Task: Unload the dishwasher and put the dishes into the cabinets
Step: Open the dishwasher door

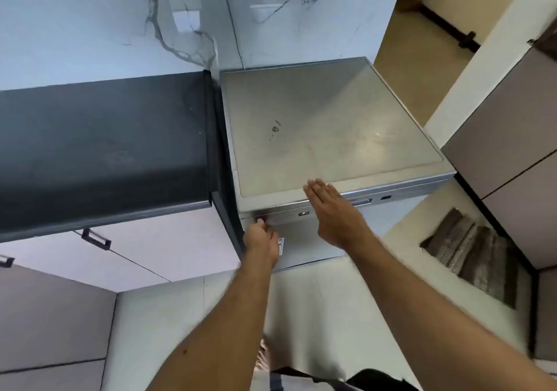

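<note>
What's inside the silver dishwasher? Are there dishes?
The dishwasher door is shut, so its inside is hidden and no dishes show. The left hand is at the door's top edge, and the right hand is flat by the front.

Dishwasher (331, 137) stands against the wall (120, 14), directly right of the counter (102, 149), the two nearly touching. Cabinet fronts (144, 249) sit below the counter. Right of the dishwasher, across a strip of floor (422, 231), a second cabinet run (512, 149); a mat (473, 252) lies on that floor. Left hand (261, 240) at the door's upper left corner; right hand (334, 210) over the top's front edge.
</note>
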The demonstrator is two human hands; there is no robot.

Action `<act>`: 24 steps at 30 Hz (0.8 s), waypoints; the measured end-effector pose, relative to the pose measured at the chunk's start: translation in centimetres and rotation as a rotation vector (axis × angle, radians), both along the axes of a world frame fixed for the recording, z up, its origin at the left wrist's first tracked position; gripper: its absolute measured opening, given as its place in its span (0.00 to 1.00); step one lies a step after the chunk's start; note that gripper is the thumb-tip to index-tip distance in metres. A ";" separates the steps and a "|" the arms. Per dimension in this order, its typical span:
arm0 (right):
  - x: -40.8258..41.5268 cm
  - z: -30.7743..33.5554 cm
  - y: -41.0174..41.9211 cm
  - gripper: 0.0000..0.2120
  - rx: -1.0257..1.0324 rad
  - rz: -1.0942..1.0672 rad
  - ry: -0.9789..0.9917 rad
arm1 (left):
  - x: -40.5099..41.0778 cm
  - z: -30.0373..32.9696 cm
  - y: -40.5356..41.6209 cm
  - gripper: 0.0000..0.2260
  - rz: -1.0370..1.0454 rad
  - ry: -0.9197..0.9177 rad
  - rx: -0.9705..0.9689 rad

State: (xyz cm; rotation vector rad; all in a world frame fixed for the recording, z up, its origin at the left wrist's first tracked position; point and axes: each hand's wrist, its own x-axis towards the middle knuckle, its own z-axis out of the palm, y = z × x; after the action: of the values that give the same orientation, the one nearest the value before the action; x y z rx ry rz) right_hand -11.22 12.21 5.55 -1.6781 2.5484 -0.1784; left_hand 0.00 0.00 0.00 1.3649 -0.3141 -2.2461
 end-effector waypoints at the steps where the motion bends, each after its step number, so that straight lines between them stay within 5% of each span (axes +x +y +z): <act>1: -0.2 -0.5 -0.3 0.40 0.004 0.029 0.015 | -0.4 -0.3 0.0 0.11 0.041 -0.011 -0.003; 14: -7.8 -0.4 -1.4 0.40 -0.061 0.110 -0.106 | -3.5 -0.8 1.7 0.13 0.454 -0.017 0.050; 21: -9.7 -0.3 -1.4 0.40 -0.048 0.171 -0.150 | -5.4 0.6 1.8 0.16 0.344 -0.148 -0.061; 24: -10.7 0.5 -1.3 0.39 -0.067 0.226 -0.138 | -6.9 2.3 2.6 0.19 0.183 -0.473 -0.222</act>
State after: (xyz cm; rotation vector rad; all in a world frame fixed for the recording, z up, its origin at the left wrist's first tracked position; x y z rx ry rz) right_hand -21.96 10.91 6.01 -1.8901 2.2588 -0.3531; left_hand -6.88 2.64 2.26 1.7108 -0.5539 -1.6677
